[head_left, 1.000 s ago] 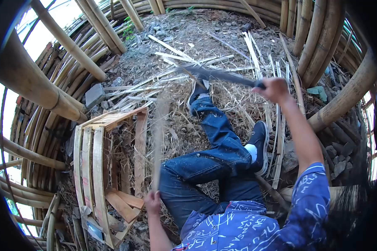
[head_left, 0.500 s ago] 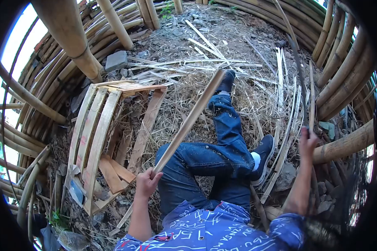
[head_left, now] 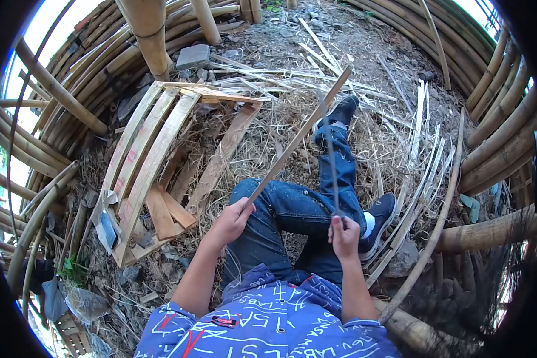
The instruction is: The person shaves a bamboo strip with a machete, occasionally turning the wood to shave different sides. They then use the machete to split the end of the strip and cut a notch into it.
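I sit on straw-covered ground with my legs in blue jeans (head_left: 304,209) stretched out ahead. My left hand (head_left: 232,219) grips the near end of a long bamboo strip (head_left: 301,134) that slants up and away toward the right. My right hand (head_left: 344,234) is closed on the handle of a long dark knife (head_left: 330,152), whose blade points away from me and crosses the strip near its middle.
A wooden slatted pallet (head_left: 143,161) leans on the ground to my left. Thick bamboo poles (head_left: 53,89) ring the spot on the left, and more poles (head_left: 495,149) stand on the right. Thin split bamboo strips (head_left: 411,155) and shavings litter the ground ahead. A grey block (head_left: 193,56) lies at the back.
My right hand swung the knife from high on the right down in front of me, onto the strip. My left hand kept its grip on the strip, which tilted further rightward.
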`<state>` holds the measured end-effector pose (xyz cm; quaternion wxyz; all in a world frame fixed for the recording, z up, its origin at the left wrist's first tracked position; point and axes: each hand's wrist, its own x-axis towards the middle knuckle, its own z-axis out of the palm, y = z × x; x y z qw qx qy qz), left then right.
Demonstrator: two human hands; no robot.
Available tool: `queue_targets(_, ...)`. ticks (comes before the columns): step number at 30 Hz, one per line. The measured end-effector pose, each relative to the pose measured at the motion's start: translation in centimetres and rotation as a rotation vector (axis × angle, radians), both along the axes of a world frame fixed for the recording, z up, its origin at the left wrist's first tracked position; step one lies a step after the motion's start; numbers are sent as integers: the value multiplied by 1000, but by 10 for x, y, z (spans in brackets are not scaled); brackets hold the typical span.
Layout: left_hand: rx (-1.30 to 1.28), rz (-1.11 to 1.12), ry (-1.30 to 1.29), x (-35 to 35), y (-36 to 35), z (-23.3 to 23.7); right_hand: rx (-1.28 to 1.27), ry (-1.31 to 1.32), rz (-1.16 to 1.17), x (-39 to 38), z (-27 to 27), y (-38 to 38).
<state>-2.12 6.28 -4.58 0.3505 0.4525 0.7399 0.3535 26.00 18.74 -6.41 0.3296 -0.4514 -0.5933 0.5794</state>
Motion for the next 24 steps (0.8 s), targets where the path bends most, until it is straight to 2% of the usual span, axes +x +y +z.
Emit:
queue_targets(5,-77,-50,4,6,1,-4,66,-185,147,-28,-1,-14)
queue_targets(8,-37,-43,115,13,6,0,324,-408,292,-54,19,-14)
queue_targets(10,38,-20,165,16,9,-1,364,-423,311,-70,22,-14)
queue_targets(13,-9,-46,253,20,9,3,430,-499,357,-88,24,-6)
queue_targets(17,0,-55,318,16,8,-10,668,-769,425,-95,17,5)
queue_targets(20,11,-19,265,13,8,-10,701,-861,395,-88,8,22)
queue_targets(24,-66,-37,265,11,6,-14,560,-894,337,-69,2,50)
